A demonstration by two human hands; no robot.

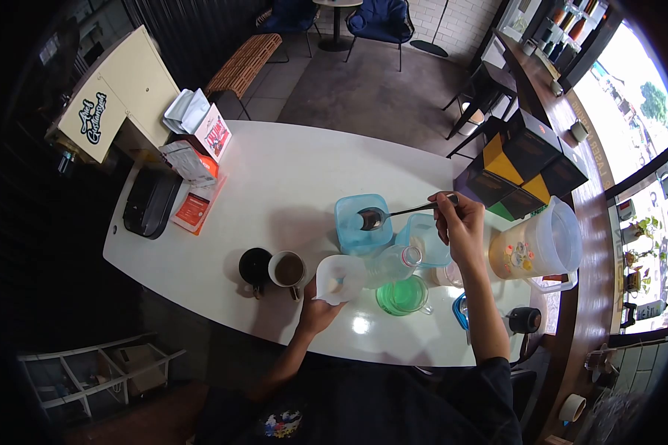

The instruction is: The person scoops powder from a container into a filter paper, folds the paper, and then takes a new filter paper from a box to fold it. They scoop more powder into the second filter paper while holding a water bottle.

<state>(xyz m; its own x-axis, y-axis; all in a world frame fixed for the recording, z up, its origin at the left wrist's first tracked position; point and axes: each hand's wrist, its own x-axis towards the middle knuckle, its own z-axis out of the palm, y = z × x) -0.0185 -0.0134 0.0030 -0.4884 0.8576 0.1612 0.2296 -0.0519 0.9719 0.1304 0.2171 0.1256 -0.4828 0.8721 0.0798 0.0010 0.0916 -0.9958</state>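
Note:
My right hand (459, 222) pinches the handle of a dark metal spoon (372, 218). The spoon's bowl is over a square light-blue plastic container (344, 239). My left hand (318, 313) grips a white plastic tub (352, 271) at its near left side, tilted, with a little pale stuff inside. Just right of the tub is a clear bottle (390, 267). A second light-blue container (436, 256) sits partly behind my right wrist. Close below the bottle is a glass mug of green liquid (401, 295). Left of my left hand are a dark mug (255, 265) and a mug of brown drink (287, 269).
On the right of the white counter (289, 170) stand a large clear pitcher (549, 241) and stacked dark boxes (523, 159). A black device (154, 202) and orange-white packets (194, 208) lie at the left. Beyond are a wicker bench (245, 65) and chairs.

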